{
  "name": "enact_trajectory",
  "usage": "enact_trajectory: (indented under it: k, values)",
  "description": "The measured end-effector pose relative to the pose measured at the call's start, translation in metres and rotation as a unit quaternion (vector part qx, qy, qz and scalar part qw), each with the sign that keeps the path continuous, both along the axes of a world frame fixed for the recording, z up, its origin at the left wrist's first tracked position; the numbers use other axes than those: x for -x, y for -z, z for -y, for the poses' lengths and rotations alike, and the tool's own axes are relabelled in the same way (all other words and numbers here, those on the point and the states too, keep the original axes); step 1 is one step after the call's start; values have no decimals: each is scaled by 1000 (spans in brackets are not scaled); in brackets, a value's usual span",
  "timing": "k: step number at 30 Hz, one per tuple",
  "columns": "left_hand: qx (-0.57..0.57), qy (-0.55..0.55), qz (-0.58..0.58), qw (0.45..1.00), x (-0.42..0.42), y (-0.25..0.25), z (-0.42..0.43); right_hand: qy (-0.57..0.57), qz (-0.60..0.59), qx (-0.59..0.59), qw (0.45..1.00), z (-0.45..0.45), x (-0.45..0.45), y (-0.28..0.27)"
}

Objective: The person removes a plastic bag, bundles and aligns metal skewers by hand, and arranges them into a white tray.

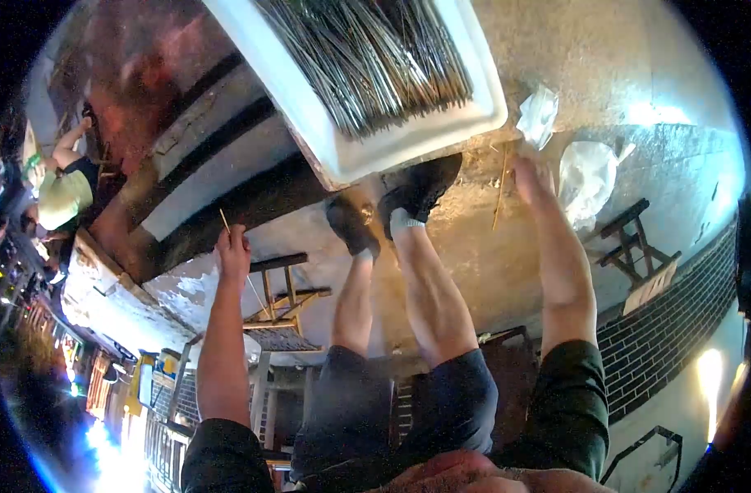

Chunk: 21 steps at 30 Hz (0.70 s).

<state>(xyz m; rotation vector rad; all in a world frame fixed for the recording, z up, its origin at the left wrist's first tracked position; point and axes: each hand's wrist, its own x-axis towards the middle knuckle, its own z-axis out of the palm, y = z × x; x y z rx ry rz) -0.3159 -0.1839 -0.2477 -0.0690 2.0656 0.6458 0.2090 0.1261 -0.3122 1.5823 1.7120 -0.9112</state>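
Note:
My left hand (233, 251) is closed around a thin stick (224, 220), whose pale tip sticks out above the fist. The thin line of the stick shows again below the hand, running toward a stool. On the other side, my right hand (533, 179) has its fingers bent together at a thin brownish stick (499, 193), and seems to pinch it. Between and beyond my hands stands a white tray (486, 107) filled with many thin metal skewers (383, 70), lying roughly side by side. A crumpled clear plastic bag (539, 115) lies just past my right hand.
Another plastic bag (587, 177) rests right of my right hand. Small wooden stools stand at left (283, 300) and right (638, 246). My dark shoes (420, 189) are on the worn floor near the tray. A person in a light top (63, 197) is far left.

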Motion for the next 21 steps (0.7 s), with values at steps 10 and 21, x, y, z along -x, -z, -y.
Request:
enact_trajectory:
  k: [10, 21]
  values:
    - [-23, 1, 30, 999, -1, 6, 113, -179, -238, -196, 934, -40, 80, -134]
    - [77, 206, -87, 972, -20, -27, 240, -75, -223, -234, 944, -90, 376, -70]
